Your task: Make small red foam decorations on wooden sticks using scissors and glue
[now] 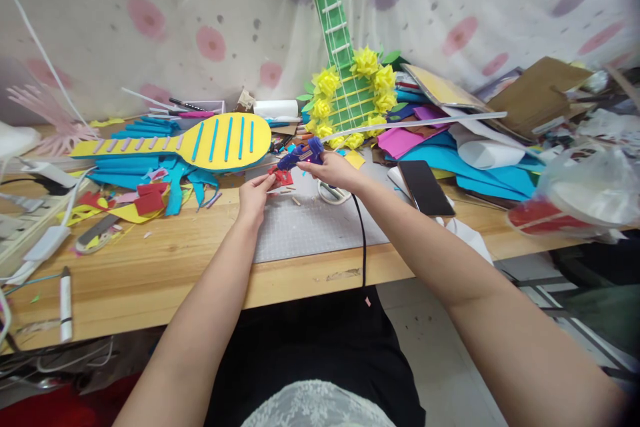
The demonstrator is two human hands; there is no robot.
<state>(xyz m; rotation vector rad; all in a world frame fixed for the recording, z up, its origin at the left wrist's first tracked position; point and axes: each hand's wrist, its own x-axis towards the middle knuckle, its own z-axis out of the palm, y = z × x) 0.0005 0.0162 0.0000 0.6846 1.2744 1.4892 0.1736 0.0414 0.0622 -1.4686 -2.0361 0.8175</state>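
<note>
My right hand [336, 169] is closed around a blue hot glue gun [300, 155], its nozzle pointing left. A long clear glue stick [415, 123] sticks out of the gun's back, and a black cord [362, 240] hangs over the table edge. Just left of the nozzle, my left hand [256, 197] pinches a small red piece [283, 177], perhaps paper or foam. Whether the nozzle touches the piece, I cannot tell. Both hands are above a grey cutting mat [310, 233], where a roll of tape [334, 195] and small scraps lie.
A yellow lute-shaped craft [225, 140] lies on blue strips at left. Behind the hands stands a green paper guitar [345, 87] with yellow flowers. A phone [426, 188], coloured sheets [480, 163] and a plastic-wrapped tub [565, 203] are at right. Scissors [97, 233] and a crayon-like stick [66, 303] lie left.
</note>
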